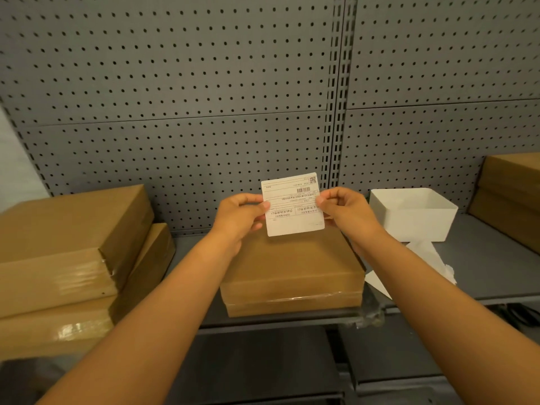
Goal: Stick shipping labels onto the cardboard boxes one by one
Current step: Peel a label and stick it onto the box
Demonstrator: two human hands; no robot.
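Observation:
A white shipping label (pixel 293 204) with a barcode and printed text is held upright in the air, its print upside down to me. My left hand (pixel 242 219) pinches its left edge and my right hand (pixel 346 210) pinches its right edge. Directly below the label, a taped brown cardboard box (pixel 292 273) lies flat on the grey shelf (pixel 482 258), with no label visible on its top. The label is above the box's far part and does not touch it.
Stacked cardboard boxes (pixel 67 258) stand at the left, more boxes (pixel 511 197) at the far right. A white open tray (pixel 412 213) sits right of my hands, with crumpled white backing paper (pixel 429 258) in front of it. A grey pegboard wall (pixel 204 83) closes the back.

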